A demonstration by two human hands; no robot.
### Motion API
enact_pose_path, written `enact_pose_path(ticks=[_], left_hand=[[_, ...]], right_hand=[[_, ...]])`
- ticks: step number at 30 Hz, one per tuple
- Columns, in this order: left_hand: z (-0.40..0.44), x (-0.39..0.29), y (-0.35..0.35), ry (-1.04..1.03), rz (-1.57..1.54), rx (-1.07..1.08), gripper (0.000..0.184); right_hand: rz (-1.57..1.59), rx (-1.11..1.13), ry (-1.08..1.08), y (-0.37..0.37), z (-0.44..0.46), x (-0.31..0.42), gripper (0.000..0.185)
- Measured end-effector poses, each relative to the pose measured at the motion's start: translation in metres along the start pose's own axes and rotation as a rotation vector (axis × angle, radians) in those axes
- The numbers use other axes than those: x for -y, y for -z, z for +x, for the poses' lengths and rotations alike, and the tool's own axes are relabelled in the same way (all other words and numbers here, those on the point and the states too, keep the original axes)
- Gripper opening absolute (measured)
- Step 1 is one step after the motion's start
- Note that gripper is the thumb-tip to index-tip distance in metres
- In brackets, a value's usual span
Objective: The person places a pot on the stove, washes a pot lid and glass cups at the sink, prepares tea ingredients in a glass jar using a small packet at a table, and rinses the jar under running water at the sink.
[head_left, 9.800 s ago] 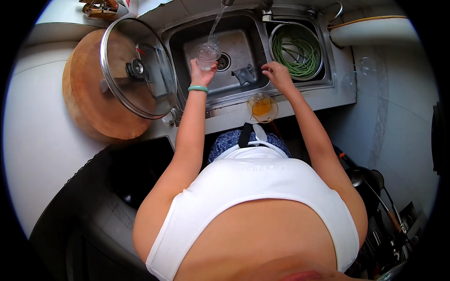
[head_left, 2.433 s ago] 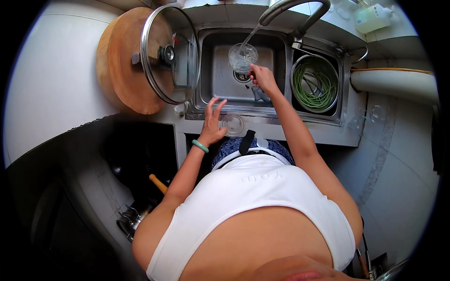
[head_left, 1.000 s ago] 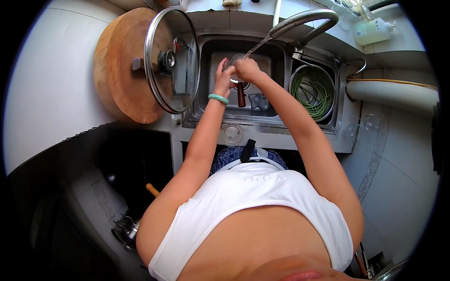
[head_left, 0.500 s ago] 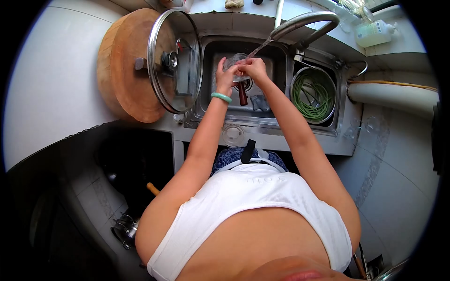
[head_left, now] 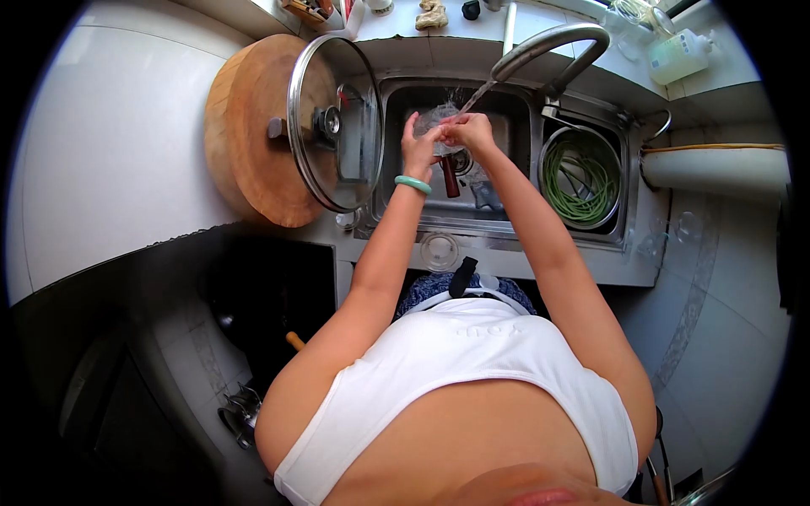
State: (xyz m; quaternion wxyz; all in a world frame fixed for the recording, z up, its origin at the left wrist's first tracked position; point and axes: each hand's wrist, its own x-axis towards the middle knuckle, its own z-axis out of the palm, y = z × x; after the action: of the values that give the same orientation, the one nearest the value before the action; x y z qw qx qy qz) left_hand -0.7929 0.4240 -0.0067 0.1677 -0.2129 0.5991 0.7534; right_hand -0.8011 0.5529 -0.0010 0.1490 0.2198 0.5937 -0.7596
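Observation:
Over the sink [head_left: 527, 169], my left hand [head_left: 420, 145], with a green bangle [head_left: 413, 184] on its wrist, is closed around a clear bowl-like vessel [head_left: 432, 123]. My right hand [head_left: 471, 133] is at the vessel's near side, its fingers pinched together close to my left thumb; what they grip is hidden. Water from the curved faucet [head_left: 553, 35] runs down onto the vessel and fingers. Below my hands, a dark brown handle [head_left: 450, 179] lies in the basin beside a bluish-grey item [head_left: 486, 196].
Long green beans [head_left: 574, 192] fill a metal bowl in the right basin. On the left, a glass pan lid [head_left: 359, 160] leans against a thick round wooden board [head_left: 245, 152]. A small clear lid or dish [head_left: 440, 251] lies on the counter edge. A bottle [head_left: 677, 57] stands back right.
The whole view has shifted slightly, so everything appears a little to the right. Both hands stay together at the vessel under the running water, with more splashing showing behind it.

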Motion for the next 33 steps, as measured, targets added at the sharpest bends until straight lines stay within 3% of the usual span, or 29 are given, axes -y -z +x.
enact_pose_path(ticks=[19, 27, 29, 31, 33], left_hand=[[0.001, -0.004, 0.004, 0.019, 0.008, -0.023, 0.068], [-0.006, -0.002, 0.003, 0.033, 0.063, -0.020, 0.077], [0.013, 0.025, 0.012, -0.420, 0.613, -0.321, 0.083], [0.010, 0.021, 0.016, -0.381, 0.609, -0.322, 0.085], [0.009, 0.017, 0.018, -0.340, 0.581, -0.333, 0.080]], right_hand=[[0.051, -0.040, 0.009, 0.004, 0.004, -0.014, 0.014], [-0.317, -0.270, 0.161, 0.021, -0.004, -0.009, 0.011], [-0.268, -0.246, 0.107, 0.034, -0.008, -0.012, 0.012], [-0.122, -0.103, -0.019, 0.047, -0.012, -0.017, 0.014], [-0.156, -0.075, -0.008, 0.053, -0.015, -0.024, 0.016]])
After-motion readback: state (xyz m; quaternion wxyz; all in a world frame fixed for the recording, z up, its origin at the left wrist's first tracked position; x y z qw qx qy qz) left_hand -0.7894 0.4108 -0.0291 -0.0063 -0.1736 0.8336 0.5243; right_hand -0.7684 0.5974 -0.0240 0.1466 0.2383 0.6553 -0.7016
